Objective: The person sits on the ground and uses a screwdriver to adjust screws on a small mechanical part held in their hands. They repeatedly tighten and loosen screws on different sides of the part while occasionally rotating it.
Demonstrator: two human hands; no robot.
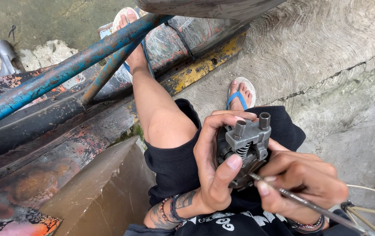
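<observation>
My left hand (216, 159) is wrapped around a grey metal mechanical part (248, 140) with two upright cylindrical posts and a coil spring, the thumb pressing on its lower front. My right hand (303, 185) grips a thin metal rod-like tool (310, 204) whose tip touches the underside of the part, beside my left thumb. Both hands are over my lap, above my black shorts (174, 166). The lower portion of the part is hidden behind my fingers.
My legs in blue flip-flops (239, 97) rest on rough concrete ground (327, 52) and on a rusty painted metal frame (56, 148) with a blue pipe (65, 72). Thin wires (371, 212) lie at the lower right. Brown muddy water (108, 192) is at lower left.
</observation>
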